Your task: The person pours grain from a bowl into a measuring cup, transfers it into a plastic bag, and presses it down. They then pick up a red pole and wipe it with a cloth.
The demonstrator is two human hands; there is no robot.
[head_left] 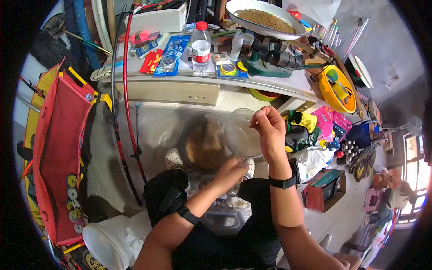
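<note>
A round, see-through plastic bowl (242, 137) is held tilted over the right side of a dark basin (182, 155). My right hand (271, 130) is closed, with thumb and fingers pinching at the bowl's upper right rim. At its lower edge, my left hand (230, 174) is curled shut on it, fingers partly hidden. Inside the basin lies a tan, grainy material (200, 146), with a paler, blurred patch near the bowl. The basin rests on the floor between my feet, one of them in a white clog (173, 159).
Ahead is a cluttered table (184, 77) with a water bottle (201, 49), a white dish (233, 18) of tan pellets and a yellow basin (326, 92). Fishing rods (126, 90) and a red bag (60, 148) stand left. A white bucket (101, 243) and a cardboard box (315, 193) flank me.
</note>
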